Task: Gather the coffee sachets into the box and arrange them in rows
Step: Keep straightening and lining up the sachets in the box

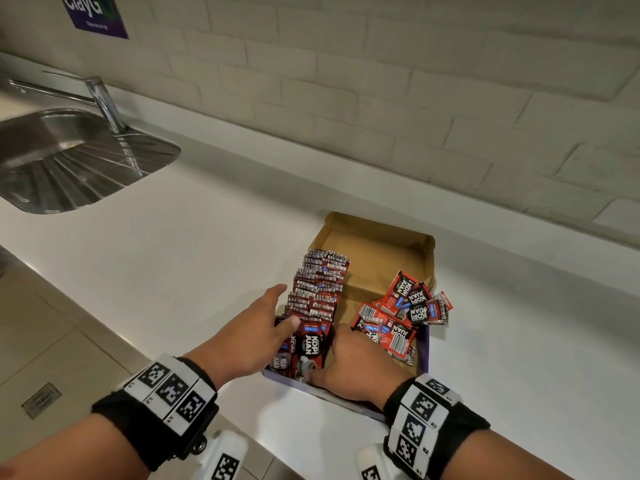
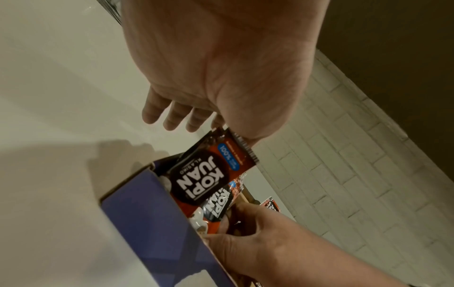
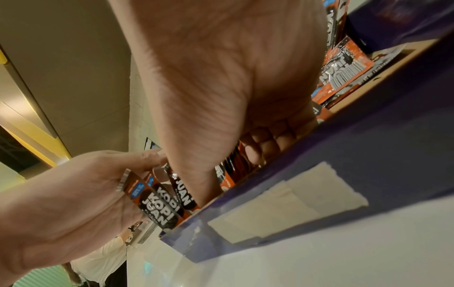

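A cardboard box (image 1: pixel 377 233) with purple outer walls (image 2: pixel 147 213) sits on the white counter. Red-and-black coffee sachets stand in a row (image 1: pixel 320 285) along its left side. Loose sachets (image 1: pixel 408 306) lie heaped at its right, some over the rim. My left hand (image 1: pixel 277 306) has straight fingers outside the left wall, and its thumb presses on the tops of the near sachets (image 2: pixel 209 170). My right hand (image 1: pixel 341 348) reaches into the near end. Its thumb and curled fingers (image 3: pixel 258 151) hold a few upright sachets (image 3: pixel 230 174) against the front wall.
A steel sink (image 1: pixel 69 157) with a faucet (image 1: pixel 104 102) is set into the counter far left. The tiled wall runs behind the box. The counter's front edge (image 1: pixel 114 327) drops to a tiled floor at the left. A white label (image 3: pixel 282 203) is stuck on the box's front wall.
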